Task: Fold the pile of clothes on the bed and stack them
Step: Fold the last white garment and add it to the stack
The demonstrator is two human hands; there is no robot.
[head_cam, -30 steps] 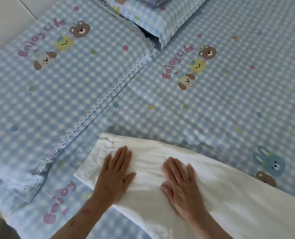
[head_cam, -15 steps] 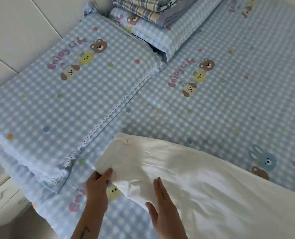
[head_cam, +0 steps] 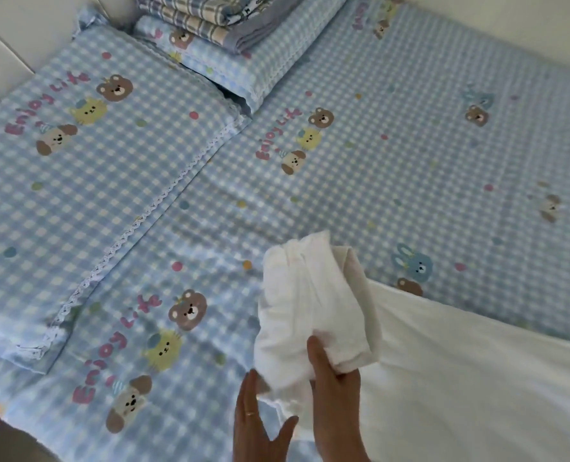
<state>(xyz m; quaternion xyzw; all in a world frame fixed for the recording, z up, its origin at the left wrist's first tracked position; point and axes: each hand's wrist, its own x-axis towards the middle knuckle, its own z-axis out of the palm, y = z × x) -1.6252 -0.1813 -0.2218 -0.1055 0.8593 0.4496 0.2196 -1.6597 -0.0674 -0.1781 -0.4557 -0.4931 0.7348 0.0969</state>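
Note:
A white garment (head_cam: 460,378) lies spread on the blue checked bed sheet (head_cam: 410,161) at the lower right. Its left end (head_cam: 303,295) is raised off the bed and turned over toward the right. My right hand (head_cam: 338,405) grips that raised end; the thumb lies on top and the fingers are hidden behind the cloth. My left hand (head_cam: 257,425) is just left of it, fingers straight and thumb spread. Its fingertips are at the lower edge of the lifted cloth.
A flat pillow (head_cam: 93,161) in the same checked cloth lies at the left. A second pillow (head_cam: 277,55) at the top carries folded plaid blankets (head_cam: 210,18). The bed's near edge runs along the bottom left. Pale walls border the top.
Both hands left off pressing the garment flat. The left end has been lifted and swung over to the right, now gripped by my right hand. The view has shifted left and up.

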